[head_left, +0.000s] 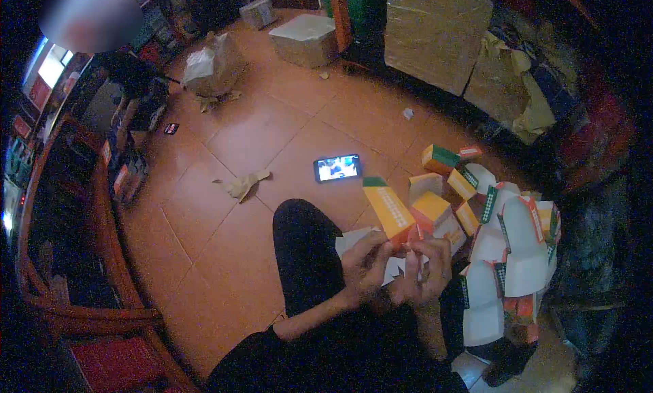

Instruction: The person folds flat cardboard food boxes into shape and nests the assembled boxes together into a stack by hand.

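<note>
Over my lap, my left hand [364, 258] pinches the lower end of a small yellow, orange and green cardboard box [388, 208]. The fingers of my right hand [428, 262] are bent and pressed together at the same orange end, close beside my left. The box stands tilted, its green end pointing away from me. Behind my hands lie white cardboard pieces [354, 240], partly covered by my fingers. A pile of similar folded boxes [431, 209] begins just past my right hand, some showing yellow faces and others white insides [527, 274].
A phone with a lit screen [337, 168] lies on the tiled floor ahead. Torn brown paper [243, 184] is left of it. Wrapped packages [304, 39] stand farther back, and large cartons [435, 32] line the right. Dark wooden furniture [102, 257] borders the left.
</note>
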`<state>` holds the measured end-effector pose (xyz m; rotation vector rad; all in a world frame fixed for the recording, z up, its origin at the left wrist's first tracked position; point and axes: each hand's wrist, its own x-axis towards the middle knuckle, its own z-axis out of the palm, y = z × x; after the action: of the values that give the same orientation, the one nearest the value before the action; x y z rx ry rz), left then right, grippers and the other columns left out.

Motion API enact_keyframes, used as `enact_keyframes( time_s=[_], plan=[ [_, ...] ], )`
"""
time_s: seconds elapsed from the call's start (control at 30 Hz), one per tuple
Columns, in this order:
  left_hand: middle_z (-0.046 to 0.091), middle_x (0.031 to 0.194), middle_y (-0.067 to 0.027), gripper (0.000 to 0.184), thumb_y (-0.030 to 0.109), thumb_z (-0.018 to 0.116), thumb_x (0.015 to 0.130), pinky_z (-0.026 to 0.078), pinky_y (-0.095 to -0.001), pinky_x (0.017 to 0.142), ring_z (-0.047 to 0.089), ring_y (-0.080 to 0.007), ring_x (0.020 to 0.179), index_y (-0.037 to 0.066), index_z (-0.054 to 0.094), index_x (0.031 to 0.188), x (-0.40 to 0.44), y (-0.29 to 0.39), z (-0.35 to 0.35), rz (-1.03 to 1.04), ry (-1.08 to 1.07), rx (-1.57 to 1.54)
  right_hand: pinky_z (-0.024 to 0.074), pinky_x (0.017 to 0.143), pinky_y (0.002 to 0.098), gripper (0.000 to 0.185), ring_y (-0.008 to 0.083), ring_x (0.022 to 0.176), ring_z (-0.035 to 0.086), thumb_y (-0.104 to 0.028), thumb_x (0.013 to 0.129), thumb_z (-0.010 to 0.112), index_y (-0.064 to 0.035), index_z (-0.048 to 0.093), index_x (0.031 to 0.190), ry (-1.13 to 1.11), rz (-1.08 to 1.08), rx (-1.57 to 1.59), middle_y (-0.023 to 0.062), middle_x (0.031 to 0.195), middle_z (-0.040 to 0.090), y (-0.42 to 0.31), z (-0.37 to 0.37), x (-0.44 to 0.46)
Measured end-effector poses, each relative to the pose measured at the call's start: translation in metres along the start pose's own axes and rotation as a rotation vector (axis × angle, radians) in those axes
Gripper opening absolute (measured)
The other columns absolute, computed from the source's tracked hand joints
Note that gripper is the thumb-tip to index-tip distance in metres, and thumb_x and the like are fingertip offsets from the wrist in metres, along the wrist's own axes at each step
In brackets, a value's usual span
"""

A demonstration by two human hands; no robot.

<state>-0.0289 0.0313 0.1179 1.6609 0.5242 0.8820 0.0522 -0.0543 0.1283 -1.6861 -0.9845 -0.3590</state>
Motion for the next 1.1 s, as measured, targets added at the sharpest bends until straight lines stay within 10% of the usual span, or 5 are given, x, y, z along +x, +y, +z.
enact_keyframes(
  time_s=[0.13,0.87,1.1],
  plan=[
    [0.059,0.086,-0.0131,0.010,-0.006,0.057,0.081,0.047,-0.0242,0.072,0.057,-0.0152,0.082,-0.007,0.058,0.090,-0.001,-0.007,0.012,0.193,0.103,-0.044,0.0425,0.066,0.0337,0.009,0.0239,0.071,0.054,-0.008,0.074,0.064,-0.0046,0.059,0.081,0.031,0.089,0.061,0.0088,0.077,0.056,0.003,-0.001,0.000],
    [0.058,0.081,-0.0062,0.007,0.001,0.064,0.079,0.048,-0.0234,0.067,0.058,-0.0121,0.072,-0.002,0.059,0.083,-0.003,-0.010,0.025,-0.161,0.136,-0.348,0.0434,0.062,0.0349,0.007,0.0243,0.070,0.053,-0.005,0.074,0.063,-0.0044,0.059,0.079,-0.042,0.053,0.110,0.0100,0.078,0.054,0.019,-0.002,-0.006],
    [0.056,0.103,-0.0126,0.022,0.006,0.061,0.082,0.048,-0.0280,0.078,0.059,-0.0192,0.089,-0.003,0.058,0.101,0.000,-0.012,0.028,-0.020,0.050,0.056,0.0440,0.077,0.0384,0.027,0.0291,0.092,0.054,-0.005,0.079,0.056,-0.0006,0.052,0.106,-0.128,-0.073,-0.184,0.0126,0.102,0.053,0.022,0.013,-0.010]
  ],
)
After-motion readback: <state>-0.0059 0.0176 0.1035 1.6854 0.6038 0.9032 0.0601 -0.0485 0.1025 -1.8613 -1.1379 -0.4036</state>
